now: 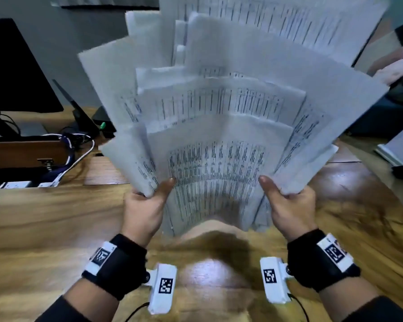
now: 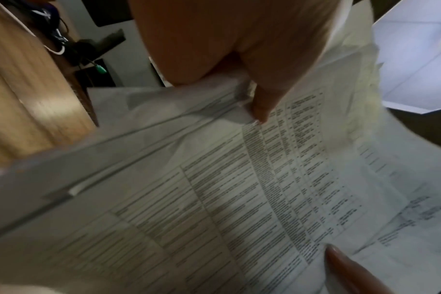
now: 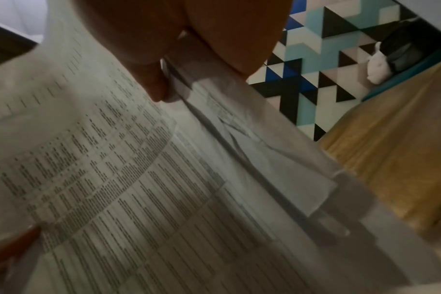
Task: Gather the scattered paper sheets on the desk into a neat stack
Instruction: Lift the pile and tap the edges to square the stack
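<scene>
The left hand (image 1: 144,209) and right hand (image 1: 289,205) each clamp one side edge of the paper sheets (image 1: 219,126), thumbs on the printed face, fanned upright above the wooden desk (image 1: 44,219). Only the right wrist view shows a triangle-patterned wall (image 3: 322,49). A monitor (image 1: 14,73) stands far left.

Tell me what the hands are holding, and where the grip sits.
Both hold the paper sheets: left hand grips the left edge, right hand the right.

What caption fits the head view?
Both hands, left hand and right hand, hold uneven paper sheets upright above the desk.
</scene>
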Demonstrator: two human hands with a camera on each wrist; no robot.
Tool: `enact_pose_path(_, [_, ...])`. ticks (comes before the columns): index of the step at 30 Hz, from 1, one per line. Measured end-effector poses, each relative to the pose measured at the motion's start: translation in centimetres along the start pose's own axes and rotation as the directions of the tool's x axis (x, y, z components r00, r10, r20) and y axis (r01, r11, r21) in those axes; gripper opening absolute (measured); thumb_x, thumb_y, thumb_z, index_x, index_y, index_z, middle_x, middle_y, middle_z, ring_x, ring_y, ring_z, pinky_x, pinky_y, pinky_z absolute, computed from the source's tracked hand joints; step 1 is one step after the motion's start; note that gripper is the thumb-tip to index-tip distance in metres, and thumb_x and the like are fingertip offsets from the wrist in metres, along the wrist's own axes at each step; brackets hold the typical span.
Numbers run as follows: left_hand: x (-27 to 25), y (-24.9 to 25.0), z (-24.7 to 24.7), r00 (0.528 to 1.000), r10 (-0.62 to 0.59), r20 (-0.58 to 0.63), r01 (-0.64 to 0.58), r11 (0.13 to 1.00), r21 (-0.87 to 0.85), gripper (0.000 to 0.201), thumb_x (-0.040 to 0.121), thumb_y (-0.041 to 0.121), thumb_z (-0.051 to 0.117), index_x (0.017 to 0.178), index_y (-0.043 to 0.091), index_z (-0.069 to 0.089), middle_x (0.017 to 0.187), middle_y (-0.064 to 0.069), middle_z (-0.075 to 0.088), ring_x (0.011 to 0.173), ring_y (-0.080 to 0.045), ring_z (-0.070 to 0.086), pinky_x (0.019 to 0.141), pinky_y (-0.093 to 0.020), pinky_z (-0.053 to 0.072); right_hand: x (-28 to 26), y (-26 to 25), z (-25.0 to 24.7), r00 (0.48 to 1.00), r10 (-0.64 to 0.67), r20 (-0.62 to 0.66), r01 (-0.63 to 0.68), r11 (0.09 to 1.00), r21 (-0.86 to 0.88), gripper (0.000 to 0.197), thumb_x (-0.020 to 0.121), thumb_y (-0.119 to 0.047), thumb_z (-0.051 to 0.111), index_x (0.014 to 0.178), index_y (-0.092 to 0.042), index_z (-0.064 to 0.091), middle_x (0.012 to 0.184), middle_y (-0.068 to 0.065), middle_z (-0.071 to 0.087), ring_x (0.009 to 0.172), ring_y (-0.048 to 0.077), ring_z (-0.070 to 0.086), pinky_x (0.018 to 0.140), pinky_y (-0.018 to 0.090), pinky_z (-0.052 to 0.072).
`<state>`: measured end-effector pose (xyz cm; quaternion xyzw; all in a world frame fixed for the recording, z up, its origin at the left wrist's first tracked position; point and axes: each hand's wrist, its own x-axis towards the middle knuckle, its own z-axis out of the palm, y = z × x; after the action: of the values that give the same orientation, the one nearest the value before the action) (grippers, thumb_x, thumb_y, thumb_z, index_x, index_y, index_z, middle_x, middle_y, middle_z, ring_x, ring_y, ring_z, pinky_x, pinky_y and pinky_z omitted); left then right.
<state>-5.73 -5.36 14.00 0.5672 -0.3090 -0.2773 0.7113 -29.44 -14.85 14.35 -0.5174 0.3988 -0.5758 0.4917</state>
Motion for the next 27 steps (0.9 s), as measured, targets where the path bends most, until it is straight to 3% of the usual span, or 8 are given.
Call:
enact_pose_path(5, [-1.4,-2.6,-2.1,0.994,-0.104,0.045,0.102,0.993,0.059,0.027,0.080,-0.009,0.071,0.103,0.005,0.069,0.086,0.006,0.080,0.086,-0.009,0.075,0.070,-0.019,0.058,-2.3,3.2,-0.2,0.986,0.118,0.122,-0.108,0.991,-0.081,0.024,0.081,0.007,0.071,0.088,-0.016,0.072,0.079,-0.017,0.077,0.079,-0.002,0.072,0.072,0.015,0.055])
enact_pose_path(8, [-0.8,-3.9,-2.6,0.986,-0.168,-0.008,0.168,0.983,0.078,0.028,0.080,-0.007,0.073,0.107,-0.005,0.067,0.095,-0.009,0.079,0.093,-0.024,0.074,0.078,-0.035,0.062,-2.7,4.7,0.4,0.982,0.145,0.124,-0.129,0.983,-0.132,0.029,0.081,0.011,0.069,0.081,-0.018,0.071,0.075,-0.019,0.077,0.075,-0.005,0.071,0.070,0.013,0.054])
enact_pose_path(10, [-0.2,-4.0,-2.3,0.986,-0.164,-0.027,0.166,0.983,0.082,0.021,0.079,-0.003,0.075,0.099,0.003,0.070,0.088,-0.004,0.079,0.084,-0.019,0.074,0.088,-0.045,0.058,-2.6,4.8,1.3,0.981,0.142,0.136,-0.120,0.980,-0.157,0.029,0.084,0.006,0.069,0.080,-0.023,0.070,0.073,-0.025,0.075,0.073,-0.011,0.068,0.070,0.008,0.053])
enact_pose_path(13, [0.5,-3.4,-1.8,0.990,-0.137,-0.015,0.138,0.988,0.067,0.017,0.086,-0.002,0.068,0.095,0.012,0.070,0.080,0.009,0.079,0.078,-0.006,0.073,0.091,-0.040,0.055,-2.0,3.8,2.3,0.983,0.111,0.145,-0.090,0.985,-0.144,0.028,0.087,0.003,0.066,0.081,-0.024,0.070,0.070,-0.025,0.074,0.072,-0.011,0.068,0.071,0.009,0.054])
enact_pose_path(16, [0.6,-1.5,-1.8,0.998,-0.057,0.003,0.057,0.997,0.050,0.022,0.086,-0.005,0.065,0.096,0.014,0.068,0.079,0.012,0.079,0.078,-0.003,0.073,0.083,-0.025,0.059,-1.3,1.7,2.5,0.990,0.076,0.118,-0.067,0.994,-0.083,0.025,0.085,0.003,0.068,0.081,-0.021,0.072,0.073,-0.020,0.076,0.074,-0.003,0.071,0.075,0.018,0.057])
enact_pose_path(20, [0.2,-0.2,-3.2,0.999,0.049,0.017,-0.049,0.999,-0.001,0.030,0.076,-0.009,0.073,0.103,0.002,0.063,0.084,0.001,0.078,0.079,-0.006,0.072,0.073,-0.019,0.057,-1.3,-0.4,2.0,0.988,-0.007,0.155,0.006,1.000,0.007,0.026,0.079,0.009,0.071,0.090,-0.014,0.071,0.077,-0.017,0.077,0.076,-0.003,0.072,0.069,0.011,0.055])
enact_pose_path(23, [-0.2,-1.4,-3.9,1.000,-0.007,0.008,0.007,0.999,-0.032,0.049,0.070,-0.001,0.065,0.117,0.002,0.051,0.099,-0.008,0.070,0.087,-0.012,0.069,0.075,-0.019,0.057,-1.7,0.8,1.6,0.990,0.007,0.142,-0.001,0.999,-0.042,0.030,0.076,0.007,0.074,0.102,-0.007,0.067,0.083,-0.015,0.078,0.080,-0.001,0.072,0.072,0.013,0.055])
enact_pose_path(27, [-0.9,-3.6,-2.8,0.995,-0.085,-0.047,0.088,0.993,0.073,0.027,0.084,-0.016,0.059,0.096,0.009,0.060,0.079,0.003,0.077,0.081,-0.017,0.068,0.069,-0.015,0.056,-2.9,3.6,1.9,0.987,0.148,0.065,-0.143,0.986,-0.083,0.026,0.078,0.011,0.072,0.083,-0.014,0.068,0.066,-0.018,0.075,0.063,-0.007,0.069,0.061,0.009,0.053])
